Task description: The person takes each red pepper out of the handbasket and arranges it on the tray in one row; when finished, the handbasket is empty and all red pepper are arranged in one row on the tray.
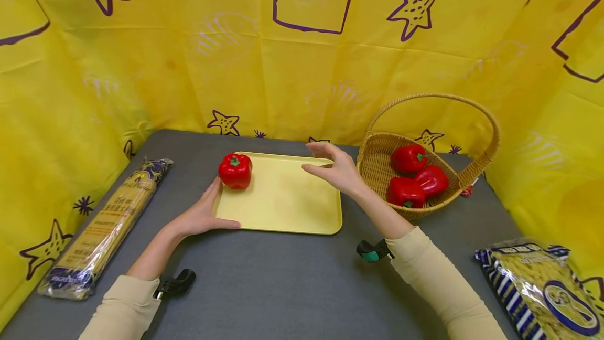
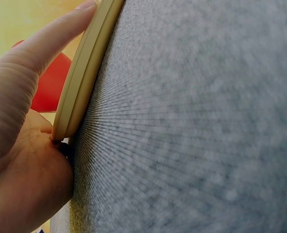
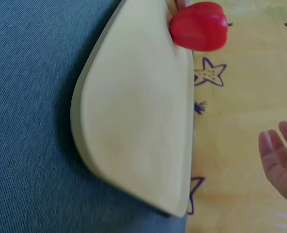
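Glossy, smooth red pepper (image 1: pixel 235 170) on a matt, smooth plastic tray (image 1: pixel 283 198). Woven wicker basket (image 1: pixel 377 164); table (image 1: pixel 283 287) covered in matt grey, finely ribbed cloth.

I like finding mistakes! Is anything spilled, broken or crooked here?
Nothing stands out. One pepper sits upright on the tray, three more lie in the basket, and both pasta bags look closed with nothing spilled.
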Demonstrator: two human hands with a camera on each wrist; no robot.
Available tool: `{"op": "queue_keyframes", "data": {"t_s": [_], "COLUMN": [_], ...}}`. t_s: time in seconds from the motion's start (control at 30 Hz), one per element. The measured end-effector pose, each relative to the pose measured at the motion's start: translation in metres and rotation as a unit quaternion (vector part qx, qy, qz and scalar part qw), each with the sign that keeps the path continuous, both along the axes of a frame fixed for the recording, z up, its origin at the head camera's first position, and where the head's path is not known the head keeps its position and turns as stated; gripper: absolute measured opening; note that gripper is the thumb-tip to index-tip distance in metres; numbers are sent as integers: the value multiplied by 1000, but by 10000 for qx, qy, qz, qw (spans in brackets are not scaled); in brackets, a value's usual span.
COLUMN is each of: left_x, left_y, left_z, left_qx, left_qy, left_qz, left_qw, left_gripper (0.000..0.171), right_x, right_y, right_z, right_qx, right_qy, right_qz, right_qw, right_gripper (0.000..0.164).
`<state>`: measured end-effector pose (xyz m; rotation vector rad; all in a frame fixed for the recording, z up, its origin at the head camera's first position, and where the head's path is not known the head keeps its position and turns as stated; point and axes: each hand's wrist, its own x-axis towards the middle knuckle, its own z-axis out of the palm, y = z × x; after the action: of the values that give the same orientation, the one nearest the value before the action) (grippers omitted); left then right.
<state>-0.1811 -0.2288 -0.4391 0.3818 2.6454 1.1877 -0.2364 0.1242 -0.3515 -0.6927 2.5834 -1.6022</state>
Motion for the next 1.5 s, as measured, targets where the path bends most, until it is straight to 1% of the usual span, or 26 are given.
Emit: {"op": "queue_keyframes", "data": {"t_s": [0.23, 0.5, 0.73, 0.97, 1.13, 1.33, 1.5], "left_x": [1, 1, -1, -1, 0, 1, 1], "left_y": [0, 0, 0, -1, 0, 1, 1], "left_z": [1, 0, -1, 0, 2, 2, 3], "left_qx": [15, 13, 13, 7, 40, 26, 16], "left_qy": [2, 19, -16, -18, -15, -20, -34], "left_qz": [-15, -21, 9, 4, -27, -40, -35], "left_qw": [10000, 10000, 10000, 10000, 10000, 10000, 10000], "left_gripper": [130, 130, 131, 131, 130, 130, 130], "right_x": [3, 6, 8, 8, 9, 7, 3], "right_y": [25, 53, 76, 94, 105, 118, 128], "right_z": [3, 4, 4, 4, 4, 6, 7], "right_qx": [116, 300, 232, 228, 245, 461, 619], "right_qy": [-24, -71, -232, -427, -365, -406, -389], "right_qz": [-201, -678, -1004, -1291, -1398, -1593, -1660], "right_qw": [9997, 9972, 9944, 9904, 9892, 9853, 9834], "right_gripper": [49, 46, 42, 48, 48, 52, 53]}}
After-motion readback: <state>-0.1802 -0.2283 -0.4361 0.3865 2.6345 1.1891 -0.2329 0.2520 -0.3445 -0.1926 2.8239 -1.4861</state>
